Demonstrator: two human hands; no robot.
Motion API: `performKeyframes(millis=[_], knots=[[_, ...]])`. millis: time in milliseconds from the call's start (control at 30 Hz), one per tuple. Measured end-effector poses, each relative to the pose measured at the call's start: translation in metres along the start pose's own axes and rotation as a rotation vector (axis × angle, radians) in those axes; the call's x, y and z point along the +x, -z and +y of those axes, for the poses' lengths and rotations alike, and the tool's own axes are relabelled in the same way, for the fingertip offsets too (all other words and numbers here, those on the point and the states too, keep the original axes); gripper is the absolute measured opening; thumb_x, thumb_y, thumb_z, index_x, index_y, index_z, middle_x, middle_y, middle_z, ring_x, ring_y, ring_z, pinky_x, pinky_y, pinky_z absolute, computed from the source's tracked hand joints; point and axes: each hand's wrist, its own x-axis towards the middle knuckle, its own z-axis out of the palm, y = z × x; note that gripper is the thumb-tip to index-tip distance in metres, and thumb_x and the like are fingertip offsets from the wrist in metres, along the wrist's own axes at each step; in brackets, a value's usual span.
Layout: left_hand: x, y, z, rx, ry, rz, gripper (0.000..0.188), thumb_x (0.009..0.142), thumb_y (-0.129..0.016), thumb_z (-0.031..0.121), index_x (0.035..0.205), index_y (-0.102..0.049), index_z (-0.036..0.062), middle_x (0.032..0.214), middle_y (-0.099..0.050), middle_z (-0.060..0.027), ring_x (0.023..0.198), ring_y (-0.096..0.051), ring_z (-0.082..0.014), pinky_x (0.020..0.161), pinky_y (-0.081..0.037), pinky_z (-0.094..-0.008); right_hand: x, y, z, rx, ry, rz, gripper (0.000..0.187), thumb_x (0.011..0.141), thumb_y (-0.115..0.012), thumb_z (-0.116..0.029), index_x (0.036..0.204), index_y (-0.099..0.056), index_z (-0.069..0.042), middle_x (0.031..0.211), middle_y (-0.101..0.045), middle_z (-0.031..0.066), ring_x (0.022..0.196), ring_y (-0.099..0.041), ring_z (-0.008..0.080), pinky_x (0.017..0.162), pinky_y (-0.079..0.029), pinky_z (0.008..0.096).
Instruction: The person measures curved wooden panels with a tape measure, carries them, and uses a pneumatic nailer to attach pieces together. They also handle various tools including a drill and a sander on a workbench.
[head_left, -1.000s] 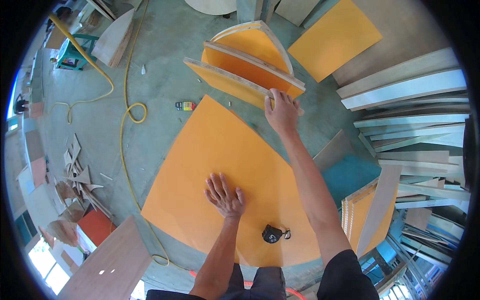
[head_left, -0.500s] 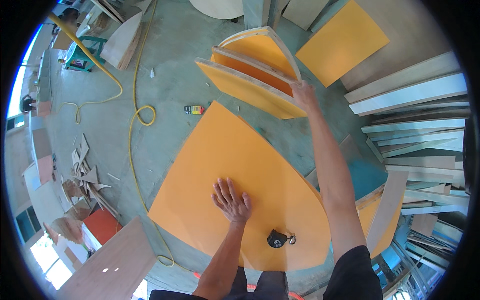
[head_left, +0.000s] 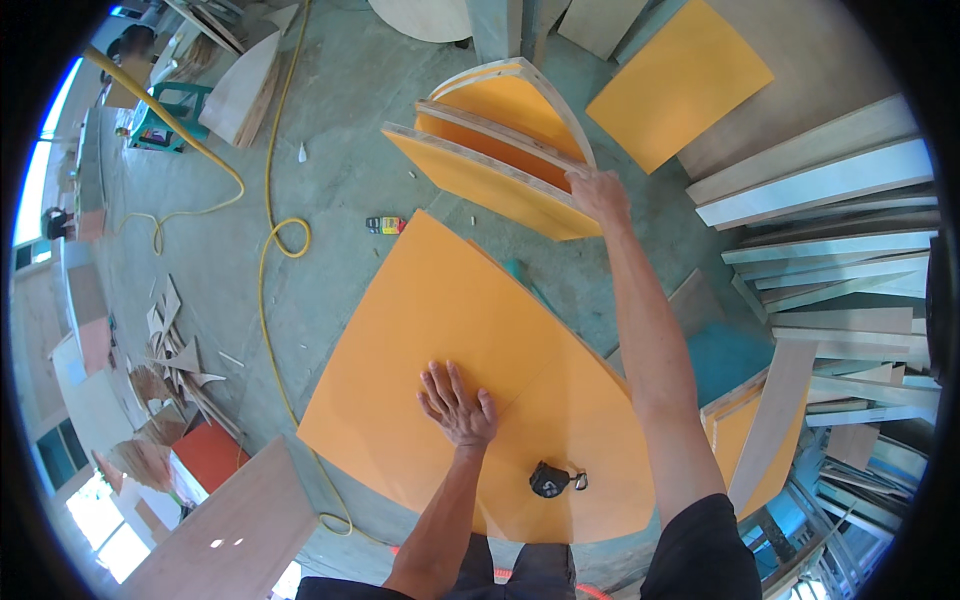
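Note:
A large orange panel (head_left: 400,310) with curved edges lies flat in front of me. My left hand (head_left: 457,403) rests on it, palm down with fingers spread. On the panel near my legs sits a black tape measure (head_left: 549,480) with a ring on it. Farther off, several orange panels with pale edges (head_left: 490,182) stand on edge, some spread apart. My right hand (head_left: 600,195) reaches out and closes round the right end of one of these standing panels. Its fingertips are partly hidden.
A yellow hose (head_left: 262,300) winds over the floor at left, near wood offcuts (head_left: 178,345). A small bottle (head_left: 385,226) lies beyond the panel's tip. Another orange sheet (head_left: 680,85) leans at far right, above stacked boards (head_left: 820,210). A green stool (head_left: 165,120) stands far left.
My right hand and the standing panels have shifted slightly left in the picture. My left hand stays flat on the orange panel, near the same spot.

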Motion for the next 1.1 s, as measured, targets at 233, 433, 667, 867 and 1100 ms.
performKeyframes(millis=[233, 433, 667, 867, 1100], knots=[[0.002, -0.002, 0.008, 0.011, -0.018, -0.026, 0.070, 0.097, -0.035, 0.044, 0.153, -0.028, 0.0036, 0.160, -0.021, -0.0215, 0.149, -0.014, -0.0392, 0.116, -0.008, -0.0576, -0.002, 0.014, 0.009, -0.046, -0.052, 0.059, 0.058, 0.080, -0.058, -0.038, 0.120, -0.064, 0.003, 0.129, -0.060, 0.0259, 0.125, -0.055, 0.0381, 0.099, -0.049, 0.0445], [0.002, -0.002, 0.006, -0.005, -0.022, -0.008, 0.070, 0.097, -0.034, 0.044, 0.153, -0.027, 0.0047, 0.161, -0.020, -0.0211, 0.150, -0.014, -0.0389, 0.116, -0.008, -0.0573, -0.010, 0.023, 0.004, 0.060, -0.058, -0.052, 0.051, 0.074, -0.063, -0.032, 0.112, -0.069, 0.002, 0.115, -0.067, 0.0253, 0.110, -0.064, 0.0388, 0.094, -0.052, 0.0409], [0.002, -0.002, 0.006, -0.012, -0.015, -0.013, 0.070, 0.096, -0.035, 0.044, 0.154, -0.027, 0.0053, 0.161, -0.021, -0.0204, 0.150, -0.014, -0.0384, 0.116, -0.008, -0.0573, -0.008, 0.028, -0.004, 0.067, -0.151, 0.021, 0.051, 0.074, -0.063, -0.031, 0.113, -0.069, 0.000, 0.117, -0.066, 0.0247, 0.112, -0.064, 0.0366, 0.093, -0.053, 0.0429], [0.002, -0.002, 0.006, -0.012, -0.018, -0.018, 0.071, 0.096, -0.035, 0.045, 0.154, -0.027, 0.0050, 0.160, -0.021, -0.0203, 0.149, -0.015, -0.0387, 0.116, -0.008, -0.0575, -0.004, 0.029, -0.001, 0.027, -0.099, -0.023, 0.046, 0.076, -0.061, -0.029, 0.115, -0.069, -0.006, 0.118, -0.068, 0.0191, 0.111, -0.064, 0.0374, 0.092, -0.053, 0.0438], [0.002, -0.002, 0.006, 0.001, -0.010, -0.023, 0.071, 0.095, -0.036, 0.046, 0.153, -0.029, 0.0045, 0.160, -0.022, -0.0202, 0.149, -0.016, -0.0388, 0.117, -0.008, -0.0569, 0.002, 0.028, -0.019, -0.180, -0.096, -0.041, 0.037, 0.080, -0.067, -0.024, 0.113, -0.070, -0.009, 0.117, -0.069, 0.0151, 0.109, -0.067, 0.0315, 0.088, -0.055, 0.0414]])
